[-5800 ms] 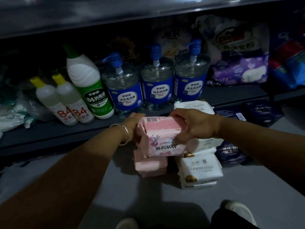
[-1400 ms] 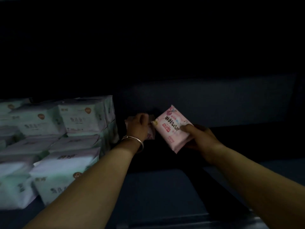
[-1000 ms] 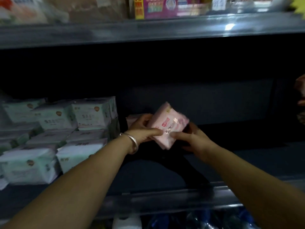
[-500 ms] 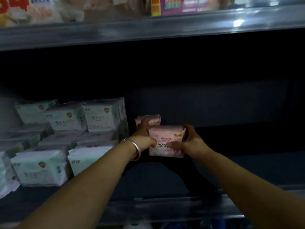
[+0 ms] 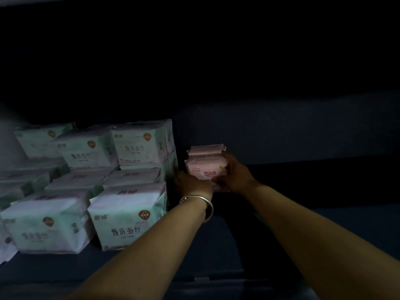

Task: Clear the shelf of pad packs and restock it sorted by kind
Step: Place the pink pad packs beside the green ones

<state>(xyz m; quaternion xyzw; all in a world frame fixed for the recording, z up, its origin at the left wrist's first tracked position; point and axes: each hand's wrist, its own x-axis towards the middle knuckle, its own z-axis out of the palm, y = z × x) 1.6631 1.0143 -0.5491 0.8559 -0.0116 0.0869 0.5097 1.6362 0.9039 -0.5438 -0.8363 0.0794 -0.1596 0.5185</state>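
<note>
A pink pad pack [image 5: 206, 169] stands upright deep on the dark shelf [image 5: 216, 245]. My left hand [image 5: 191, 184] grips its lower left side and my right hand [image 5: 234, 175] grips its right side. Directly behind it stands a second pink pack [image 5: 205, 150], only its top showing. To the left, several mint-green and white pad packs [image 5: 127, 221] are stacked in rows, the nearest stack a small gap from the pink packs. A silver bangle sits on my left wrist.
The shelf's back wall [image 5: 281, 126] is dark blue-grey, and the shelf surface to the right of the pink packs [image 5: 335, 224] shows nothing on it. The shelf's front lip [image 5: 201, 278] runs under my forearms. Light is very dim.
I have pushed the held pink pack deeper, up against the pink pack at the back. The view has dropped, so the upper shelf is out of sight.
</note>
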